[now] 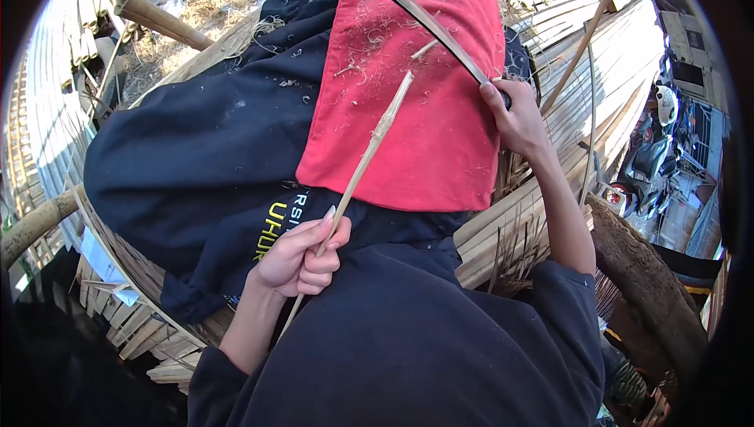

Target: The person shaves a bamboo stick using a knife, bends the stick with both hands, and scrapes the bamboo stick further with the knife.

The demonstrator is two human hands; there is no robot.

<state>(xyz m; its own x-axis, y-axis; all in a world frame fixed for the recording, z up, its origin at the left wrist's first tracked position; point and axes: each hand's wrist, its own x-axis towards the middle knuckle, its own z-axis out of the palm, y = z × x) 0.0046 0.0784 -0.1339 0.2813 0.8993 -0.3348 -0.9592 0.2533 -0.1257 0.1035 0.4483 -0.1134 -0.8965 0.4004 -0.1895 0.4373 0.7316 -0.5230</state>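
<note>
My left hand (pixel 308 256) is wrapped round a thin bamboo stick (pixel 367 152), which slants up and away with its pale, roughly cut end over the red cloth (pixel 416 152). In my right hand (pixel 514 117) is the handle of a long curved blade (pixel 420 14), which reaches up and to the left above the cloth. The blade and the stick are apart. Thin shavings (pixel 377 34) lie scattered on the red cloth, which is spread over dark fabric (pixel 181 152) across my lap.
Split bamboo strips (pixel 589 58) lie on the right and round the lower left. A bamboo pole (pixel 161 20) stands out at the upper left, and a thick curved piece of wood (pixel 644 285) is at the lower right. A motorbike (pixel 650 158) is farther right.
</note>
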